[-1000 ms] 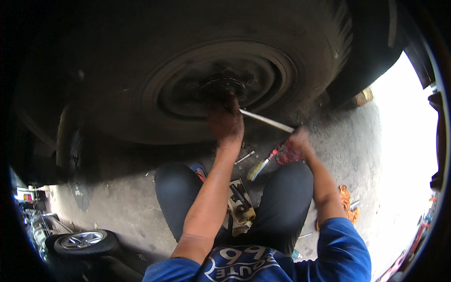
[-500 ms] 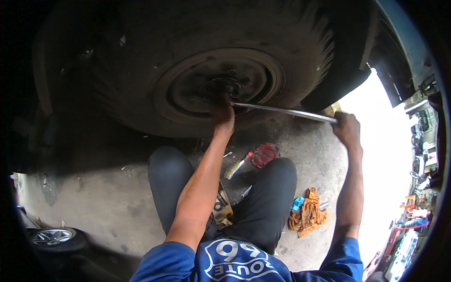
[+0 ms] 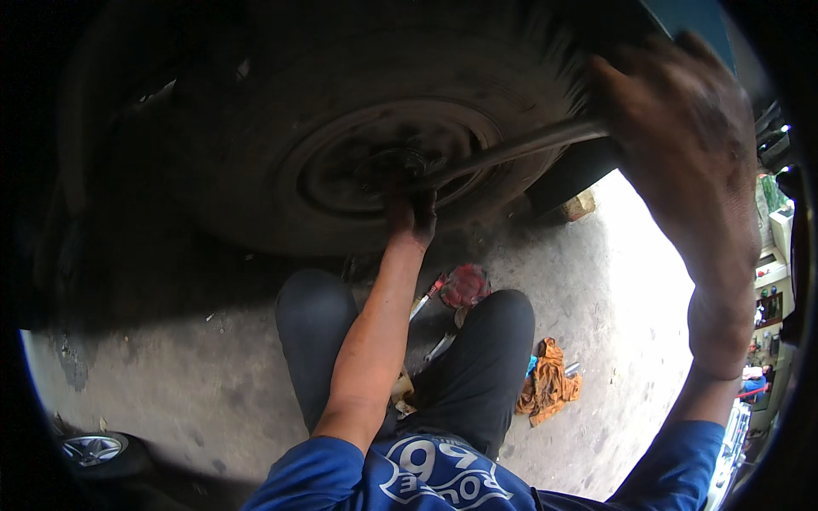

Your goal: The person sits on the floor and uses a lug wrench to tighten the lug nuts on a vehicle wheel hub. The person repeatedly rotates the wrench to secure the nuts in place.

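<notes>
A large dark tyre (image 3: 230,162) with a steel wheel rim (image 3: 298,162) stands upright in front of me, mostly in shadow. A long metal wrench bar (image 3: 520,146) runs from near the wheel's hub (image 3: 407,157) up to the right. My left hand (image 3: 412,217) is closed round the bar's inner end, just below the hub; its fingertips are partly lost in the dark. Large and blurred in the upper right, my right hand (image 3: 682,128) grips the bar's outer end. Whatever the inner end fits onto is hidden.
On the concrete floor (image 3: 247,375) lie a dark red object (image 3: 466,286), a red-handled tool (image 3: 429,295) and an orange-brown rag (image 3: 550,383), all near my knees. Another wheel (image 3: 94,449) lies at the lower left. Vehicle bodywork (image 3: 699,25) overhangs the upper right.
My right hand has swung the bar's outer end upward and closer to the camera, so the bar now slopes up to the right. My left hand remains at the hub.
</notes>
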Available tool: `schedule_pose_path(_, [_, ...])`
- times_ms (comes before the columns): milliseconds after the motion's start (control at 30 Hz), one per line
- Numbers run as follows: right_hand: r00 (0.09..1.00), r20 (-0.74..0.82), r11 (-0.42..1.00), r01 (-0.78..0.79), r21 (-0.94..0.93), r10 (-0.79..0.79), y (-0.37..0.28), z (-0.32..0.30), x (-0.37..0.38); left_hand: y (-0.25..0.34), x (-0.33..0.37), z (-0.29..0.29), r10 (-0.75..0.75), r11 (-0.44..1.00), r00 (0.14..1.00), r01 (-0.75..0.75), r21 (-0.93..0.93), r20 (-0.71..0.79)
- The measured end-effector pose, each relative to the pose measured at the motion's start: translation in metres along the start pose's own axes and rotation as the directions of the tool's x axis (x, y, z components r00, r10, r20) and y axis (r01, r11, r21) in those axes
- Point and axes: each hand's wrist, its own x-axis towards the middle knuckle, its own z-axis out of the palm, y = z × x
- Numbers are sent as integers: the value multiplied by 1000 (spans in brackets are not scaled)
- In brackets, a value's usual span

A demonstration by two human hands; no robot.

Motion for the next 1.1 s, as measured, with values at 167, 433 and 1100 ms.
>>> schedule_pose_path(167, [981, -48, 979, 181, -93, -186, -10, -19, 28, -1, 1, 17, -145, 987, 982, 136, -84, -122])
schedule_pose_path(433, [988, -4, 955, 145, -258, -152, -3, -7, 36, 3, -4, 27, 100, 995, 995, -100, 12, -8])
schedule_pose_path(1100, [785, 18, 751, -600, 276, 620, -221, 387, -267, 1, -17, 19, 494, 111, 859, -213, 971, 132])
